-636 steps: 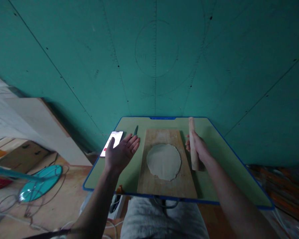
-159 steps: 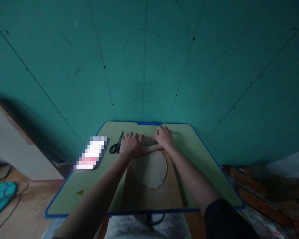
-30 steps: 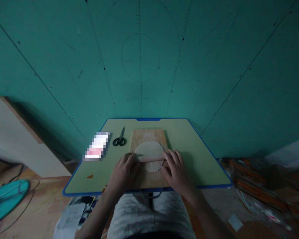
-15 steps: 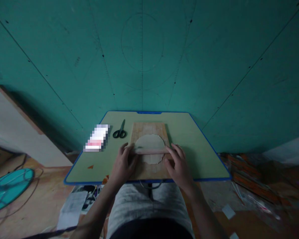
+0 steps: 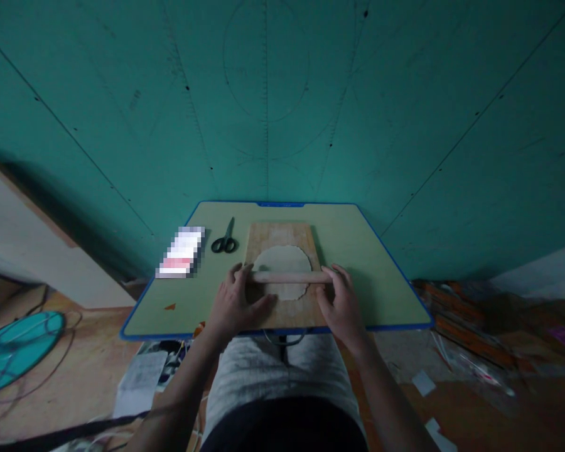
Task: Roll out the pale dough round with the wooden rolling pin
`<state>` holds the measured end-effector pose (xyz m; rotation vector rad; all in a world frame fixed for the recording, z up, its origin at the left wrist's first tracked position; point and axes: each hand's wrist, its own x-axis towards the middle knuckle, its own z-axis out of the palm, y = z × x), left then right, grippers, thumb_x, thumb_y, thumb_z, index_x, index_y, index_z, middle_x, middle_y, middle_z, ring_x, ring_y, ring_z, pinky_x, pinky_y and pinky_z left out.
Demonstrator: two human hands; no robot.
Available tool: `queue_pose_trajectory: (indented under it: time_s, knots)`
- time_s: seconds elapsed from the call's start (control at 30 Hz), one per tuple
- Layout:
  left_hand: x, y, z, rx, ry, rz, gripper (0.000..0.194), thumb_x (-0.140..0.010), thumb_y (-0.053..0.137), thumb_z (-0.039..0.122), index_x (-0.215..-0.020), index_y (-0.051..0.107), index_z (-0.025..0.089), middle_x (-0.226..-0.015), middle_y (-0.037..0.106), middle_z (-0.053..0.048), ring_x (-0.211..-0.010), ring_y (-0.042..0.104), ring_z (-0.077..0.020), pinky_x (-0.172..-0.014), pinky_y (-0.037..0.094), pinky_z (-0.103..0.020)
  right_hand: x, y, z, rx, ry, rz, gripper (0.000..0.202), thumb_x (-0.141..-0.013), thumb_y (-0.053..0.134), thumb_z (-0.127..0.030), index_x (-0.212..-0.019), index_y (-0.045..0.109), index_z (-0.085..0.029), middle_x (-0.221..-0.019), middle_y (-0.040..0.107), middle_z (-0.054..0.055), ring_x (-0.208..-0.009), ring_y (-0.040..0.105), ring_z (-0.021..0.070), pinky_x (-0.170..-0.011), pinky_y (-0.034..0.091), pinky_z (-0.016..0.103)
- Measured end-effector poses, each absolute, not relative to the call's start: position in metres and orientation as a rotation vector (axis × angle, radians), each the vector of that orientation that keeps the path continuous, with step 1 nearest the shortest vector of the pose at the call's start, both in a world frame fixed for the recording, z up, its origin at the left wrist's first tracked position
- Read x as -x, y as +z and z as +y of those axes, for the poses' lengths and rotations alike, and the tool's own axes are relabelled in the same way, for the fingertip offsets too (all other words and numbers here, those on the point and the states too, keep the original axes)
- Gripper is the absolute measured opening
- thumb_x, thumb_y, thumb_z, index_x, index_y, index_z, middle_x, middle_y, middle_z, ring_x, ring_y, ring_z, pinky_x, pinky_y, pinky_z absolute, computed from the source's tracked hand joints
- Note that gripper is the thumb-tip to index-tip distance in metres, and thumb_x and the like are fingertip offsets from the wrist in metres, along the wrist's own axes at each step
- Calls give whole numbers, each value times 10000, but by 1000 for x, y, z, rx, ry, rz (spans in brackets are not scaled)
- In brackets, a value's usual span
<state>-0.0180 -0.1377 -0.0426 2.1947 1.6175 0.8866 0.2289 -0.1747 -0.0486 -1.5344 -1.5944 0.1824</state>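
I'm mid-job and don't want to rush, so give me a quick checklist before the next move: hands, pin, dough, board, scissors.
1. Left hand at the left end of the rolling pin: ok.
2. Right hand at its right end: ok.
3. Pin lying across the dough: ok.
4. Visible dough edge within the wooden board: ok.
5. Left thumb clear of the dough: cannot tell; contact is unclear from this view.
6. Scissors off the board, to its left: ok.
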Motion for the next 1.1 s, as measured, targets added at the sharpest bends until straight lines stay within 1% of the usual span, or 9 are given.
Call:
queue_pose_trajectory:
  time_s: [0.1, 0.3, 0.5, 0.6, 0.7, 0.8, 0.93, 1.0, 1.1]
  knots:
    - [19, -43, -138, -2185, 858, 1598, 754, -779, 676, 545, -1375, 420, 161, -1369, 443, -197, -1236, 529, -364, -1008, 471, -546, -229, -48, -175, 1523, 174, -1599, 370, -901, 464, -253, -1258, 543, -195, -1277, 522, 155, -1239, 511, 279, -1064, 436, 498]
    - [20, -45, -139, -2215, 917, 1564, 722, -794, 673, 515, -1381, 407, 190, -1366, 460, -176, -1228, 534, -353, -1014, 468, -536, -230, -47, -174, 1508, 163, -1612, 343, -914, 461, -268, -1232, 548, -172, -1236, 530, 160, -1206, 525, 275, -1040, 456, 485]
    - [22, -45, -140, -2163, 958, 1512, 782, -802, 671, 507, -1440, 356, 184, -1419, 449, -189, -1254, 517, -344, -1026, 460, -521, -230, -48, -174, 1521, 168, -1593, 338, -908, 463, -271, -1223, 558, -194, -1228, 542, 151, -1197, 527, 281, -1038, 452, 497]
    - [25, -41, -143, -2042, 1044, 1470, 707, -843, 613, 502, -1423, 381, 173, -1397, 488, -180, -1254, 525, -312, -1038, 449, -484, -230, -48, -175, 1510, 175, -1592, 339, -905, 463, -267, -1220, 561, -189, -1219, 550, 152, -1186, 535, 280, -1038, 451, 496]
    - [27, -35, -146, -1784, 1203, 1508, 535, -883, 531, 513, -1295, 495, 174, -1255, 601, -136, -1138, 598, -268, -962, 491, -428, -230, -47, -175, 1505, 171, -1595, 339, -903, 464, -266, -1220, 561, -193, -1215, 553, 151, -1180, 538, 279, -1033, 454, 497]
    - [31, -30, -148, -1557, 1387, 1574, 375, -903, 448, 519, -1011, 598, 193, -1001, 669, -63, -943, 640, -216, -838, 513, -340, -230, -47, -174, 1508, 175, -1594, 341, -898, 470, -267, -1220, 564, -206, -1216, 557, 143, -1181, 539, 279, -1031, 457, 497]
    - [35, -23, -148, -1469, 1466, 1705, 333, -904, 401, 456, -736, 558, 214, -716, 589, -2, -715, 571, -169, -658, 460, -267, -231, -47, -173, 1502, 178, -1601, 335, -897, 470, -274, -1210, 562, -197, -1205, 563, 145, -1168, 546, 278, -1016, 471, 494]
    - [35, -21, -147, -1477, 1437, 1709, 348, -910, 385, 425, -669, 527, 219, -635, 535, 10, -628, 515, -154, -590, 417, -258, -231, -48, -173, 1500, 170, -1606, 330, -900, 471, -277, -1204, 561, -190, -1203, 563, 150, -1167, 546, 277, -1012, 475, 492]
    - [35, -21, -147, -1500, 1412, 1694, 354, -907, 395, 411, -632, 510, 220, -597, 508, 14, -591, 485, -148, -569, 396, -257, -232, -48, -173, 1500, 169, -1602, 326, -901, 468, -276, -1201, 560, -190, -1201, 565, 150, -1169, 544, 278, -1019, 469, 497]
